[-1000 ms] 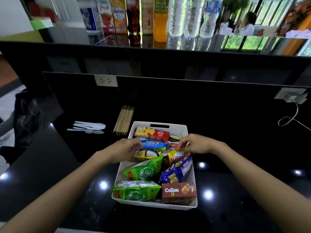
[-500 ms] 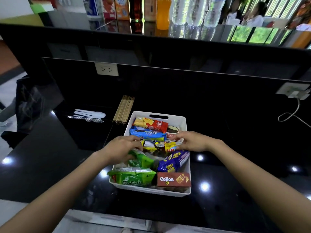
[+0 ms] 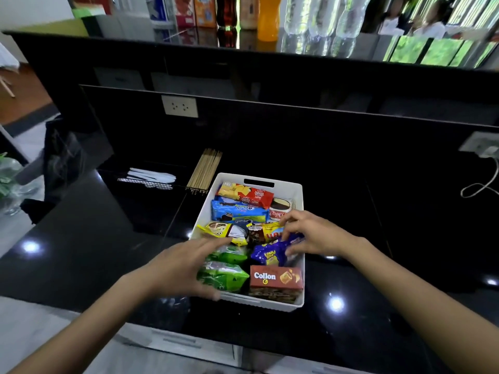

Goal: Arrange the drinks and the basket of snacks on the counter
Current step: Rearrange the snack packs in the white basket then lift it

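Looking down at a glossy black tabletop [image 3: 81,238]. Well to the left of the left fingers [image 3: 212,244] and farther back: white plastic knives [image 3: 154,176], then a bundle of wooden sticks [image 3: 205,171]. Left fingers stretched almost straight and spread, released, lying across two green bags [image 3: 225,276] in the near left corner of a white basket [image 3: 287,186] set on the tabletop. Blurred; thumb down by the near rim. Just beyond them, a yellow packet [image 3: 216,229]. Between the two sets of fingers, a purple bag [image 3: 266,255], with the right fingers [image 3: 295,215] curled round its far end, pinching it. Nearer than those and touching the purple bag, a brown Collon box [image 3: 275,278]. Well beyond both, up on the raised ledge, a row of drinks [image 3: 266,20].
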Tool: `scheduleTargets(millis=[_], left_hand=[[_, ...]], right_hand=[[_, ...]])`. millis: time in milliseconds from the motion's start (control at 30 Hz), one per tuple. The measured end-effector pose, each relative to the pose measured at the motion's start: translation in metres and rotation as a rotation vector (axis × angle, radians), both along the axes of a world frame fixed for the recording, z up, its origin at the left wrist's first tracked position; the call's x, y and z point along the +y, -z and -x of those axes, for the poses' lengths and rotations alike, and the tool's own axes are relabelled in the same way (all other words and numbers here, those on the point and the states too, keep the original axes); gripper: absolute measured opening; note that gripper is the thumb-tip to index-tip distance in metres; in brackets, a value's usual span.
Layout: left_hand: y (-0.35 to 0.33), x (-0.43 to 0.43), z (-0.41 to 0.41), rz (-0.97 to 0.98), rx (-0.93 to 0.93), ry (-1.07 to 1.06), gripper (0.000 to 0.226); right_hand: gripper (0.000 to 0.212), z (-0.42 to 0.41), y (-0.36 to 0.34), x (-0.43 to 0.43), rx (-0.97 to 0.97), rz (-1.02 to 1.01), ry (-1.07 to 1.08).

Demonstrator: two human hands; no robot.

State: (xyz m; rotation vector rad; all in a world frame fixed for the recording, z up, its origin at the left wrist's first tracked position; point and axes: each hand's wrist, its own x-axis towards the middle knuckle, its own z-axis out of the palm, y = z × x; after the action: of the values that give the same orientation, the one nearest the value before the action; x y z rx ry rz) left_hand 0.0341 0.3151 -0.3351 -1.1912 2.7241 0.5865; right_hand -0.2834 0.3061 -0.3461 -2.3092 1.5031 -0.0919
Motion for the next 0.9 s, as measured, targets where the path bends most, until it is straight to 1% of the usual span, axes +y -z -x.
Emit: scheduleTargets(millis=[33,67,133,167,233,333,400,433,467,533,600,633,667,733,767,833,900], left_hand=[[0.005,-0.001,-0.003,0.049,-0.050,0.034,0.105],[0.011,-0.003,-0.005,0.099,-0.078,0.058,0.100],[0.015,-0.011,-0.011,0.159,-0.046,0.034,0.084],[0.015,-0.015,-0.014,0.166,-0.006,0.002,0.077],[0.010,-0.022,-0.018,0.144,0.042,-0.038,0.068],[-0.002,-0.022,-0.014,0.061,-0.046,0.015,0.065],[-0.010,-0.021,-0.009,0.001,-0.087,0.022,0.064],[-0.015,-0.022,-0.004,-0.014,-0.096,0.002,0.064],[-0.021,-0.027,0.001,-0.013,-0.092,-0.023,0.066],[-0.032,-0.039,0.016,0.017,-0.060,-0.074,0.067],[-0.033,-0.058,0.033,0.064,0.021,-0.113,0.051],[-0.029,-0.070,0.041,0.087,0.048,-0.120,0.045],[-0.022,-0.082,0.050,0.107,0.052,-0.121,0.041],[-0.004,-0.106,0.068,0.120,0.009,-0.128,0.040],[0.006,-0.116,0.077,0.121,-0.031,-0.137,0.042],[0.026,-0.130,0.090,0.127,-0.143,-0.146,0.046],[0.047,-0.141,0.098,0.120,-0.232,-0.145,0.053]], right_hand=[[0.027,-0.002,0.002,0.000,-0.042,0.055,0.052],[0.024,-0.005,0.004,0.002,-0.099,0.097,0.100],[0.021,-0.013,0.008,0.007,-0.173,0.095,0.142],[0.022,-0.018,0.010,0.011,-0.169,0.071,0.135],[0.024,-0.023,0.013,0.018,-0.120,0.027,0.106],[0.025,-0.018,0.006,0.018,-0.133,-0.108,0.083],[0.042,-0.015,-0.002,0.012,-0.171,-0.168,0.097],[0.052,-0.014,-0.005,0.008,-0.204,-0.142,0.127],[0.055,-0.014,-0.007,0.003,-0.232,-0.099,0.161],[0.044,-0.015,-0.008,-0.006,-0.230,-0.065,0.222],[0.030,-0.018,-0.006,-0.015,-0.163,-0.158,0.226],[0.029,-0.021,-0.004,-0.018,-0.124,-0.208,0.216],[0.033,-0.023,-0.003,-0.021,-0.100,-0.238,0.212],[0.042,-0.026,-0.003,-0.026,-0.088,-0.247,0.229],[0.042,-0.026,-0.003,-0.030,-0.101,-0.253,0.238],[0.040,-0.024,-0.003,-0.038,-0.165,-0.301,0.268],[0.035,-0.021,0.000,-0.048,-0.242,-0.300,0.324]])
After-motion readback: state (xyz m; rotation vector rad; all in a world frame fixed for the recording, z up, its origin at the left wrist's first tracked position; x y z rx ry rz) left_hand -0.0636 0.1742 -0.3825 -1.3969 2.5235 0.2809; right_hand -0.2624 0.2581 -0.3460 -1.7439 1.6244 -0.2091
